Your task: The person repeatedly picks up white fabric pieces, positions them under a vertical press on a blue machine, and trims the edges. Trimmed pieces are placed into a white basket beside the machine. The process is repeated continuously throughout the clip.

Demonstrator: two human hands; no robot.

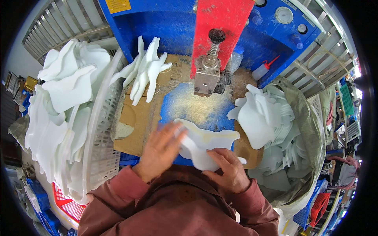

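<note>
Both hands' grip (161, 149) (228, 167) pins the white plastic piece (204, 143) flat between them.

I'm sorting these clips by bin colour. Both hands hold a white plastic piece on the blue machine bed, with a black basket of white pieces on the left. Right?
Not quite: the basket on the left is white, not black, as the head view shows. Both the left hand and right hand do hold the white plastic piece.

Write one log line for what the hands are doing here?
left hand: on white plastic piece | right hand: gripping its near edge | place: blue press table, under metal head
</note>
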